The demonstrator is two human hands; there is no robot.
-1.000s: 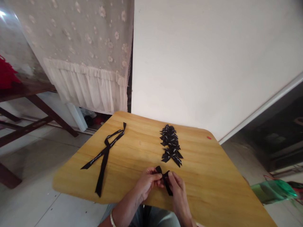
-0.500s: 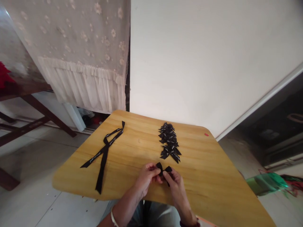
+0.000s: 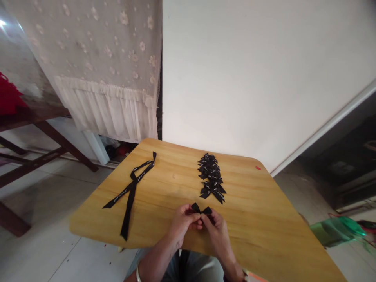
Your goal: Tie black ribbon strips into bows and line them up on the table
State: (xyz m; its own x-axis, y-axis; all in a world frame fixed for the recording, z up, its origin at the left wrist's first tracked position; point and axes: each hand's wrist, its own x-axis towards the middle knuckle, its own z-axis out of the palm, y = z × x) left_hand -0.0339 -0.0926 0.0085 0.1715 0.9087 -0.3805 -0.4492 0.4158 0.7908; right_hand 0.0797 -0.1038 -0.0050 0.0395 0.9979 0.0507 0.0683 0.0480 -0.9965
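Observation:
A small black ribbon bow [image 3: 201, 209] is pinched between my two hands above the near part of the table. My left hand [image 3: 182, 224] grips its left side, thumb near the knot. My right hand [image 3: 216, 228] grips the right side, its thumb also close to the middle. Both loops stick up above the fingertips; the tails are hidden by my hands. Just beyond lies a row of finished black bows [image 3: 210, 176] with white lettering, overlapping one another. To the left, a long black printed ribbon [image 3: 135, 181] lies loosely crossed over itself.
The wooden table [image 3: 258, 219] has rounded corners and touches a white wall [image 3: 235, 78]. A small red piece [image 3: 257, 168] lies near its far right corner. A green translucent object [image 3: 337, 231] is beyond the right edge. A lace curtain [image 3: 111, 78] hangs behind at left.
My thumbs have drawn closer together at the middle of the bow, and its loops now show more evenly. The view has shifted slightly; the row and the loose ribbon lie as before.

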